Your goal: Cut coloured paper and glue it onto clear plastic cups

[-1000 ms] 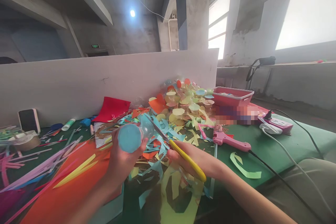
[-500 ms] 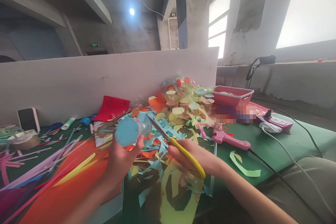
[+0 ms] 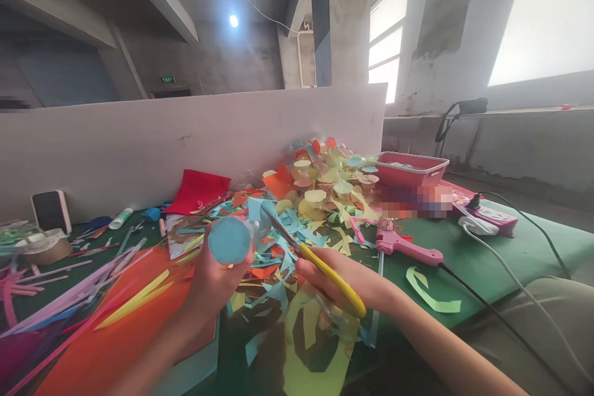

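"What's the left hand (image 3: 216, 281) holding?"

"A clear plastic bottle with a round blue end (image 3: 229, 240), curled firmly around it above colourful paper scraps (image 3: 273, 263)."

"Right hand (image 3: 325, 278)?"

"Closed on yellow-handled steel scissors (image 3: 320, 265), tips just beside the bottle."

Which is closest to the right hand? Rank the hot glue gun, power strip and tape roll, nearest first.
1. Hot glue gun: just right of the right hand.
2. Power strip: farther right, towards the back.
3. Tape roll: at the far left.

Nothing can be read; the small green wall sign (image 3: 167, 79) is too blurred.
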`<action>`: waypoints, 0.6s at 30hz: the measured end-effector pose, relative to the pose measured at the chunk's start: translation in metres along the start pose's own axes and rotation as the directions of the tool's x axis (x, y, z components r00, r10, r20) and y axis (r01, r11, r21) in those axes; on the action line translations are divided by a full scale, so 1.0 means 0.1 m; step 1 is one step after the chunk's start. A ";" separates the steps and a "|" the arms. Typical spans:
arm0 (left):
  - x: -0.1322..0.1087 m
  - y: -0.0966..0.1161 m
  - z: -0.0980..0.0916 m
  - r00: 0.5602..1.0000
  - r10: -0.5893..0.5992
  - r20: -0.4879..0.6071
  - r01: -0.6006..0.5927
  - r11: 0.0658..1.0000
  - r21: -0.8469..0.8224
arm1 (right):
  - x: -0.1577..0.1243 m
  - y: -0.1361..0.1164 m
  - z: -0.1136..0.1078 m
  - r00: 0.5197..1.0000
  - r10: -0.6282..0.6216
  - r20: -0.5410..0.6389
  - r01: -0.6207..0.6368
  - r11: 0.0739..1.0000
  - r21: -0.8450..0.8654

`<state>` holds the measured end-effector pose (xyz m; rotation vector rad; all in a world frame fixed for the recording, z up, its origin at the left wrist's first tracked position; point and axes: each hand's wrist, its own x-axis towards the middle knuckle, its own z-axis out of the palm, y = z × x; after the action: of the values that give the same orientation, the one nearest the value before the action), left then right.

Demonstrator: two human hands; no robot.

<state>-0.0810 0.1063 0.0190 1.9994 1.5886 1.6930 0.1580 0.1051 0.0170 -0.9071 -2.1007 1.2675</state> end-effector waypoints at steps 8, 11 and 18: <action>0.02 -0.02 0.04 0.998 0.062 -0.006 -0.062 0.997 0.052 | 0.00 0.00 0.00 1.000 0.004 -0.004 -0.004 1.000 -0.015; 0.02 -0.04 0.05 0.993 0.097 -0.065 -0.093 0.994 0.050 | -0.01 -0.01 0.00 1.000 -0.007 0.004 0.007 1.000 -0.009; -0.01 -0.05 0.04 1.000 0.022 -0.016 -0.020 0.997 0.073 | 0.00 -0.02 0.00 1.000 0.005 -0.006 -0.004 0.999 0.042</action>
<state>-0.0810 0.1100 0.0134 2.0477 1.6644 1.6871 0.1571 0.1038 0.0190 -0.8968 -2.0601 1.3048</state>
